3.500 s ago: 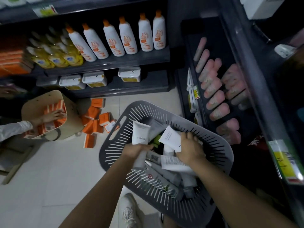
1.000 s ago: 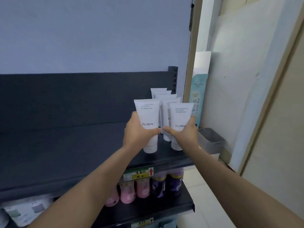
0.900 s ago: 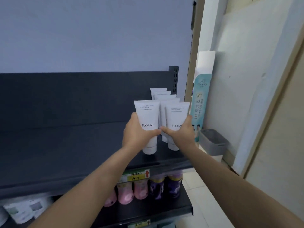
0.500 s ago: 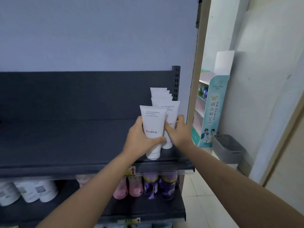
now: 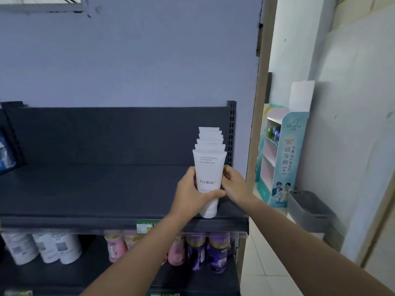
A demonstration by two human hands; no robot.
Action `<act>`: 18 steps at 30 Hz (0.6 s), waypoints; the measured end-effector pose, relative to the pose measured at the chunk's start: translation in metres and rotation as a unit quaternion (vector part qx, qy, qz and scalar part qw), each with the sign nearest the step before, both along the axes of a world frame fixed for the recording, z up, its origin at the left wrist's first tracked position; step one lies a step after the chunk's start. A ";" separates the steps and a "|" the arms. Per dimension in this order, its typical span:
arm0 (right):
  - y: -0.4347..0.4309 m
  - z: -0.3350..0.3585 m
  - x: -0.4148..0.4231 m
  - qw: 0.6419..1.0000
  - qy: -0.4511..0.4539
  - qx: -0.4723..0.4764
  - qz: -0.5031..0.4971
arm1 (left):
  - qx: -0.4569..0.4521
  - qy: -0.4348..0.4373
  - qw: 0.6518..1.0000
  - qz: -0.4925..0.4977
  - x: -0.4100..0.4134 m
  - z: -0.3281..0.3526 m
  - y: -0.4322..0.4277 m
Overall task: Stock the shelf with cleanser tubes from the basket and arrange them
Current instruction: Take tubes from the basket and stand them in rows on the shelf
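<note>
A row of white FLORAL cleanser tubes (image 5: 210,140) stands cap-down at the right end of the dark top shelf (image 5: 96,189), one behind another. The front tube (image 5: 208,171) stands near the shelf's front edge. My left hand (image 5: 192,194) wraps around its lower part, thumb across the front. My right hand (image 5: 233,184) presses against the right side of the row just behind the front tube; whether it grips a tube there is hidden. The basket is out of view.
The lower shelf holds white jars (image 5: 42,246), pink bottles (image 5: 119,246) and purple bottles (image 5: 207,253). A teal cardboard display stand (image 5: 284,159) and a grey bin (image 5: 310,210) stand on the floor at the right. A shelf upright (image 5: 231,133) bounds the row.
The two tubes I held side by side in front of the shelf have come together into the single row. My left hand's tube now stands at the front; my right hand's went behind it.
</note>
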State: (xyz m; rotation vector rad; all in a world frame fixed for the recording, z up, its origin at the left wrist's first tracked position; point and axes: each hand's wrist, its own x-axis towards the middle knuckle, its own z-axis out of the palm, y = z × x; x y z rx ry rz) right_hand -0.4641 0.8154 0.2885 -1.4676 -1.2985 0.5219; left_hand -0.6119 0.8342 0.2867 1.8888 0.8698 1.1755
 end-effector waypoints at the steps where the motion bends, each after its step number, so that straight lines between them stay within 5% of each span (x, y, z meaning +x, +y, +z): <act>1: -0.001 0.001 0.000 1.000 -0.004 0.000 0.003 | 0.001 0.003 1.000 -0.001 0.000 -0.001 0.000; 11: -0.010 -0.012 0.004 0.997 -0.028 0.008 -0.077 | 0.036 0.084 0.995 0.039 -0.002 -0.009 -0.003; 18: -0.045 -0.006 0.000 0.927 -0.276 0.017 -0.254 | 0.077 0.270 0.954 0.106 -0.058 -0.001 -0.008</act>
